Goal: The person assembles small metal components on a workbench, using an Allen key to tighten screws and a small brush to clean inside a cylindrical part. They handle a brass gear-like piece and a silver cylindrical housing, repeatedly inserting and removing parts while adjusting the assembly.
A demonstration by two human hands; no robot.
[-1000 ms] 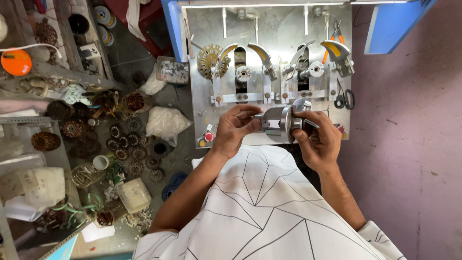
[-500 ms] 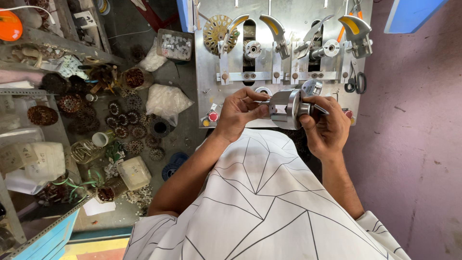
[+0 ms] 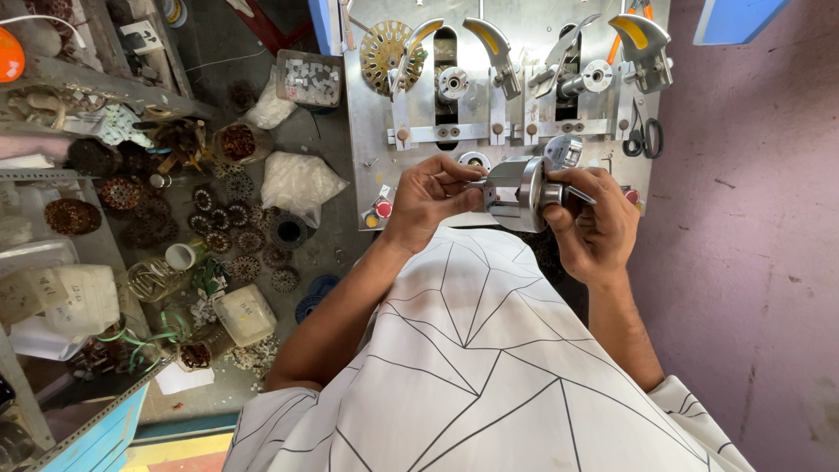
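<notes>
Gripping round silver metal cylinder fixture between both hands: left hand pinching its left face, right hand closing on its shaft (axis lying left-right), steel machine panel just beyond.

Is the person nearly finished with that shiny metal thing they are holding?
Hard to say. Done: the round metal part is off the grey machine panel and held in front of it. In hand: the left hand steadies its front end while the right hand grips its shaft. Left: many wound coils lie on the floor.
</notes>
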